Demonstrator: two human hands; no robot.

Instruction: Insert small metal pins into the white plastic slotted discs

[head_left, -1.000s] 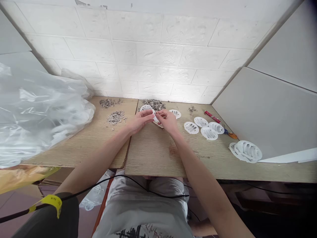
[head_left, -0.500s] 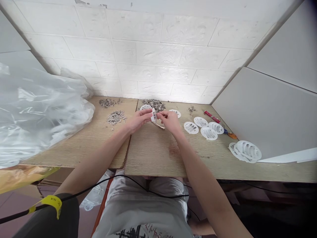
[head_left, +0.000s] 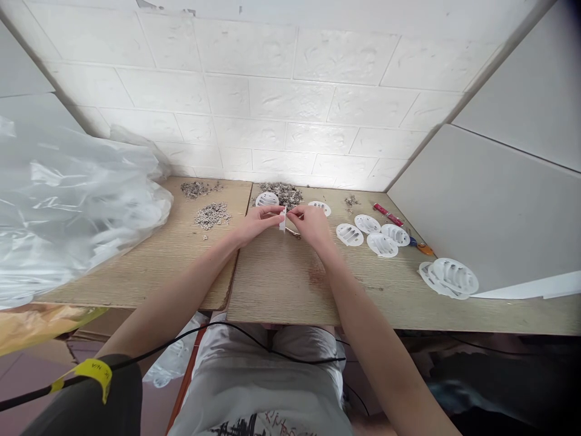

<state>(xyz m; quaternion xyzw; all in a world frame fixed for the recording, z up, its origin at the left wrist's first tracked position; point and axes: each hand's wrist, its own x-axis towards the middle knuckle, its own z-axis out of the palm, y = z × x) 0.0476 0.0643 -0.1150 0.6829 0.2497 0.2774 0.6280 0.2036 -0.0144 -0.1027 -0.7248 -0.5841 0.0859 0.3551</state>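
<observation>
White brick wall (head_left: 290, 97) backs your wooden table (head_left: 281, 278). Above it, your left hand (head_left: 255, 225) pinches a white disc (head_left: 282, 226) on edge, apparently presenting its face to your right hand (head_left: 314, 224), fingertips nearly together, hold undeterminable. Metal pieces (head_left: 287, 192) lie heaped beyond, presumably for easy reach.

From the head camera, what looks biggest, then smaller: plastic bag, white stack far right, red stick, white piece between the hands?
1. Plastic bag
2. White stack
3. Red stick and white piece: too alike to rank

White disc (head_left: 284, 224), upright, edge-on, between hands (head_left: 255, 226) (head_left: 314, 224).
</observation>
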